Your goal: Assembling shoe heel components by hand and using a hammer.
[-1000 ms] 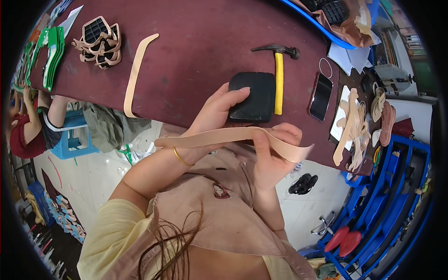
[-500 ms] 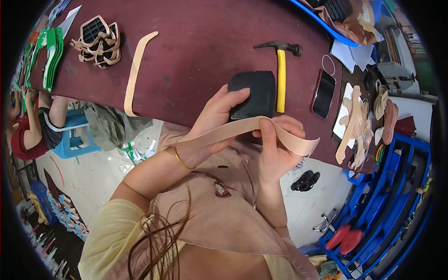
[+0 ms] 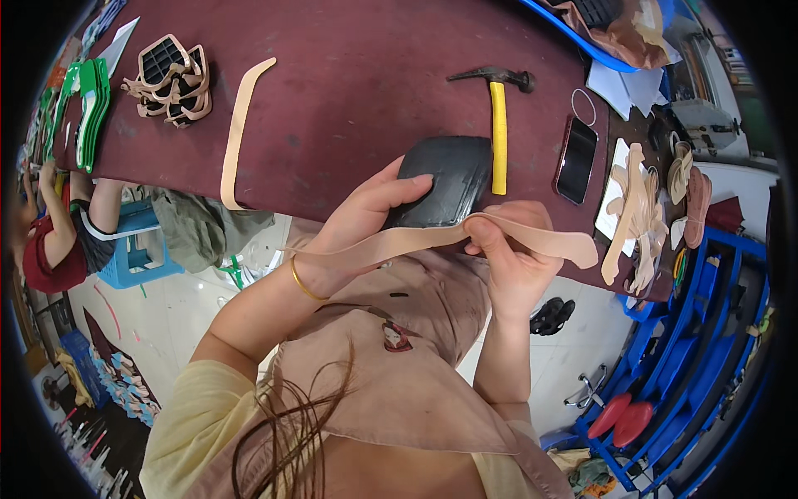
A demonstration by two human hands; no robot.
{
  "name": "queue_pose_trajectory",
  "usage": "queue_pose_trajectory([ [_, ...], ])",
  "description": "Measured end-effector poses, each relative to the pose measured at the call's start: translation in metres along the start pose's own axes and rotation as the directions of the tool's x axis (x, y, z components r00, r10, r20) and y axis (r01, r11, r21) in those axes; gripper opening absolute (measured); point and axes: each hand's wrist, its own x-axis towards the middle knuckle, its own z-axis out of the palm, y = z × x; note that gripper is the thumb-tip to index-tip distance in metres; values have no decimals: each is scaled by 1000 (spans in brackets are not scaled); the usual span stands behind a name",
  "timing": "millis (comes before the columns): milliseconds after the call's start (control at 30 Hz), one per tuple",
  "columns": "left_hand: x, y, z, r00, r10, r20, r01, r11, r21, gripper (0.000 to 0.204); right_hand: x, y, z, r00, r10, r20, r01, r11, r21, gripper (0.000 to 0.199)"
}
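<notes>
My left hand [image 3: 356, 218] grips a black heel block [image 3: 445, 175], its thumb on top and the fingers hidden beneath. In my right hand [image 3: 517, 266] a beige leather strip [image 3: 399, 242] is pinched between thumb and fingers. The strip runs leftward along the block's near edge and over my left wrist; its right end [image 3: 573, 248] sticks out past the fingers. Just right of the block lies a hammer [image 3: 499, 137] with a yellow handle. A second beige strip [image 3: 238, 133] lies on the dark red table [image 3: 357, 75] to the left.
Beige-edged heel blocks [image 3: 173, 81] are stacked at the far left, near green pieces [image 3: 93, 112]. A phone [image 3: 576, 162] and beige straps [image 3: 638, 216] lie right. A blue rack [image 3: 690, 358] stands lower right, a blue stool [image 3: 137, 249] left. Another person [image 3: 56, 241] sits at the left.
The heel block has tilted, showing more of its near side, and shifted slightly left and down. My right hand has moved right along with the strip, whose right end now lies farther right.
</notes>
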Motion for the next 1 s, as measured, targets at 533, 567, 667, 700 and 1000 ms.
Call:
queue_pose_trajectory([
  [533, -17, 1, 4, 987, -40, 158, 31, 998, 59, 53, 13, -18, -9, 1000, 20, 1, -20, 1000, 12, 12],
  [567, -18, 1, 7, 989, -45, 142, 34, 996, 78, 56, 14, -18, -11, 999, -31, 18, 32, 998, -44, 12],
  [667, -18, 2, 5, 989, -61, 134, 45, 991, 124, 62, 17, -24, -12, 998, -62, 25, 64, 993, -96, 12],
  [700, -18, 3, 3, 987, -72, 141, 51, 987, 150, 63, 17, -26, -12, 999, -42, 14, 43, 995, -92, 13],
  [1000, -18, -6, -6, 956, -78, 283, 56, 995, 83, 69, 13, -14, -7, 993, -52, -108, 65, 991, 114, 14],
])
